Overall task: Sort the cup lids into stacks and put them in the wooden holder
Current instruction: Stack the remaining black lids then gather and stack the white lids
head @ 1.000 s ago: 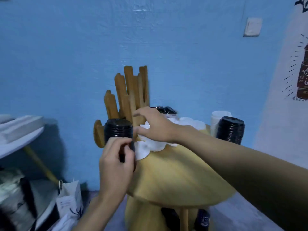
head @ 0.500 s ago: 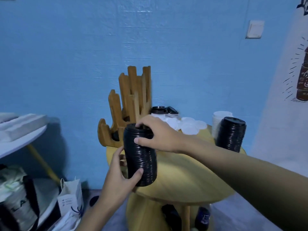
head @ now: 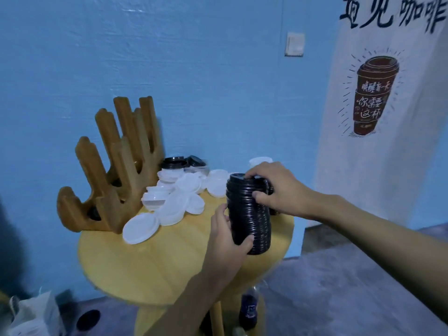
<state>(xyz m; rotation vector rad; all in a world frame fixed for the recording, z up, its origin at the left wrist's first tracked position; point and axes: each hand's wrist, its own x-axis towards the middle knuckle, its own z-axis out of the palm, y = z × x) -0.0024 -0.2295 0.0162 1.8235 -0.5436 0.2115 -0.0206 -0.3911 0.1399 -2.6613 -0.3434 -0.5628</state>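
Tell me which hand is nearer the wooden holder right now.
Left. The left hand grips the black lid stack low on the side facing the wooden holder; the right hand grips its top, farther away.

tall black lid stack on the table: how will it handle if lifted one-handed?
The black lid stack already leans and its layers look offset, so it probably shears or bends rather than staying rigid. The left hand grips low and the right hand steadies the top, suggesting it wants support at both ends. Thin plastic: likely light, fairly slippery.
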